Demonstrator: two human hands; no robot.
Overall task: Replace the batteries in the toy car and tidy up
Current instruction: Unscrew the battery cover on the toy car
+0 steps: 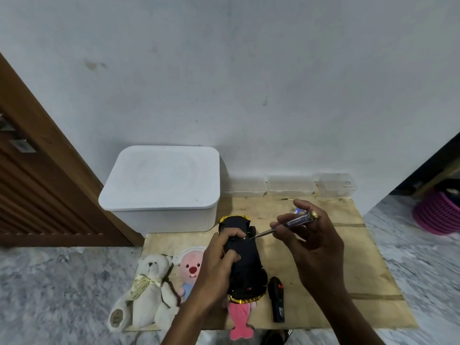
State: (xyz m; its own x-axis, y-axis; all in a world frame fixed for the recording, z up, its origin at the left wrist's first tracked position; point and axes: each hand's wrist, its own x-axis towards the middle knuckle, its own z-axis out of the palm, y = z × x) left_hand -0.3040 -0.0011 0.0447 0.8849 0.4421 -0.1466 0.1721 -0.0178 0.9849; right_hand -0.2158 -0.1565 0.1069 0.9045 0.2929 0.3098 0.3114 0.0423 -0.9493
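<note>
No legible text anywhere (bear's ribbon point(142, 286) lettering too blurred).

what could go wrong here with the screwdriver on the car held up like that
The screwdriver meets the toy car at a slant, so its tip may slip off the screw and jab the left hand gripping right beside it. A freed screw could drop and be hard to find among the plush toys below, such as the white bear. The right hand holds the tool lightly, so control looks limited.
</note>
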